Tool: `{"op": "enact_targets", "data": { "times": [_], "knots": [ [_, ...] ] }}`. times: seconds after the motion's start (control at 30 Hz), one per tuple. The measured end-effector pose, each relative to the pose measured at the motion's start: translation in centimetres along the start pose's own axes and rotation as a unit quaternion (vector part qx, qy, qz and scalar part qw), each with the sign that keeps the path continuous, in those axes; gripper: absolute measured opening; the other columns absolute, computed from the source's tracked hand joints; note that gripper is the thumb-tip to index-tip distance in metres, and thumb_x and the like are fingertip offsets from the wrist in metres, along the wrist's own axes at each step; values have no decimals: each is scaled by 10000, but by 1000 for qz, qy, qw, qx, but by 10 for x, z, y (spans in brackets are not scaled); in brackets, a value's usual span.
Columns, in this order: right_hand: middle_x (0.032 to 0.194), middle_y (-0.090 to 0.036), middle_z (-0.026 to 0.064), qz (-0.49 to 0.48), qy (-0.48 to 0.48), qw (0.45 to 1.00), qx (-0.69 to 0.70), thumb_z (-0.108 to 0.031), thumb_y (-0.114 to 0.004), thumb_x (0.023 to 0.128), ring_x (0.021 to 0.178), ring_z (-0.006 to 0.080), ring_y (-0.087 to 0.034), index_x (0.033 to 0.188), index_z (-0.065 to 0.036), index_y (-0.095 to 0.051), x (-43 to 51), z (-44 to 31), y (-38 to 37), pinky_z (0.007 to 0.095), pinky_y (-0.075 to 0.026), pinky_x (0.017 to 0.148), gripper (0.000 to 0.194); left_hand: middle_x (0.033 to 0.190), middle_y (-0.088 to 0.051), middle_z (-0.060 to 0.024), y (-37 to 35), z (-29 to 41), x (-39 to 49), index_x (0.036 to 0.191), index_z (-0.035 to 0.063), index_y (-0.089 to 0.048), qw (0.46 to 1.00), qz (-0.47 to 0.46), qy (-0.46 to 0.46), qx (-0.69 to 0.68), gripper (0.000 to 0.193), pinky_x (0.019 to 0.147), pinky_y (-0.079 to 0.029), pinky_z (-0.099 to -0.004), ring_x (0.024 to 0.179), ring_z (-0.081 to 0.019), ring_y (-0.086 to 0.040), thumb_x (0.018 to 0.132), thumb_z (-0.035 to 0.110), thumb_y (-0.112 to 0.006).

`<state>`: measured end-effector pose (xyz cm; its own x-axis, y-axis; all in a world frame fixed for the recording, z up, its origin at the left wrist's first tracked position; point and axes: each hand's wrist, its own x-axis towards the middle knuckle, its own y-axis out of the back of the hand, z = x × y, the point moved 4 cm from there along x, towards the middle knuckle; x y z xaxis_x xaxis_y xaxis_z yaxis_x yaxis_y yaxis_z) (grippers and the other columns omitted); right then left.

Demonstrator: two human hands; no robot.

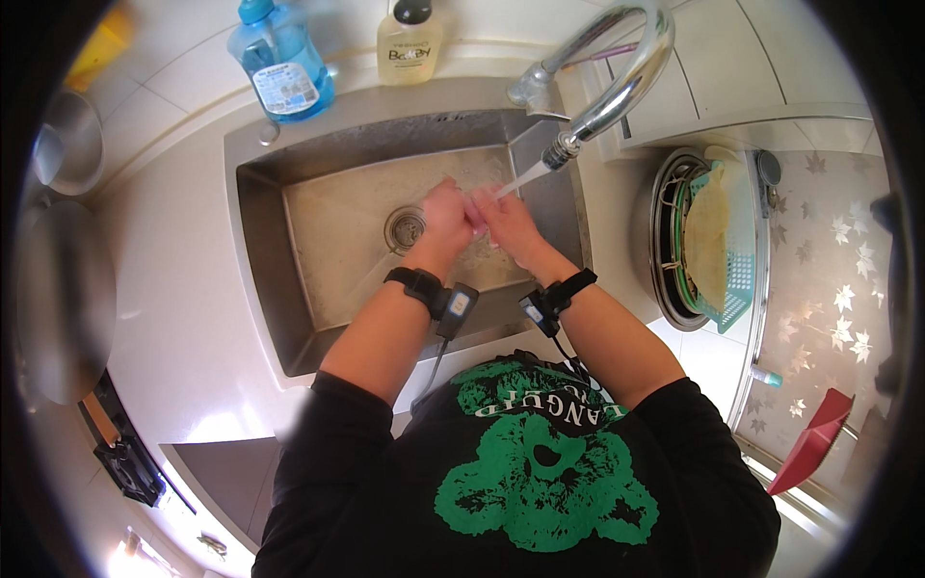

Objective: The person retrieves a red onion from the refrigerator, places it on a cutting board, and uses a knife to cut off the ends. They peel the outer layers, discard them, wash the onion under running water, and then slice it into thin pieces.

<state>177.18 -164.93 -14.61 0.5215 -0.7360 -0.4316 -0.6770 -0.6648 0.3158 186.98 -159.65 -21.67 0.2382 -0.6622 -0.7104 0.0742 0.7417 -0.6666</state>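
Observation:
Over the stainless steel sink (pixel 264 238), my left hand (pixel 446 214) and my right hand (pixel 512 225) meet in front of me. A running water stream (pixel 522 180) falls from the chrome faucet (pixel 657 65) onto my right hand. The fingers of my left hand are curled. Between the hands shows something pinkish and blurred; whether it is a held thing or wet fingers I cannot tell. Just left of my left hand lies the drain strainer (pixel 406 230) in the sink floor. Each wrist wears a black strap with a small cabled device.
A blue pump bottle (pixel 285 72) and a pale yellow bottle (pixel 407 50) with a black cap stand behind the sink. At right, a metal basin (pixel 661 289) stands beside a teal plastic basket (pixel 736 289). A red dustpan-like thing (pixel 813 441) is lower right. Metal cookware (pixel 69 303) lines the left.

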Motion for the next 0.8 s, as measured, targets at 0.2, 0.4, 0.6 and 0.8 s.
{"op": "enact_targets", "data": {
  "times": [0.2,0.4,0.6,0.8],
  "knots": [
    [876,-722,91,49,-4,997,-53,-397,-608,1029,793,169,-666,1060,15,-697,4,5,2,343,-525,704,422,1031,-632,-117,-15,-19,-13,1227,2,-550,994,-56,11,91,282,719,-544,-415,869,-228,-640,1073,236,-518],
    [794,-678,38,84,-117,989,40,-335,-599,1033,648,126,-615,1033,-18,-710,12,15,20,287,-464,530,336,962,-648,-103,-3,-30,-1,1184,3,-599,941,-12,-154,301,335,616,-524,-367,799,-202,-631,1061,313,-562],
    [838,-705,98,32,-56,998,16,-287,-613,997,703,192,-688,1032,16,-689,3,20,-9,356,-522,511,314,981,-665,-100,26,-3,23,1234,-13,-552,937,49,-135,318,387,557,-551,-334,724,-189,-645,1050,324,-602],
    [830,-661,41,137,-52,989,10,-348,-633,1019,668,136,-626,1060,-8,-676,18,18,16,317,-484,478,346,1108,-672,-135,0,-20,-6,1281,-22,-511,913,5,-212,348,392,721,-595,-348,903,-199,-680,1006,198,-682]
  ]
}}
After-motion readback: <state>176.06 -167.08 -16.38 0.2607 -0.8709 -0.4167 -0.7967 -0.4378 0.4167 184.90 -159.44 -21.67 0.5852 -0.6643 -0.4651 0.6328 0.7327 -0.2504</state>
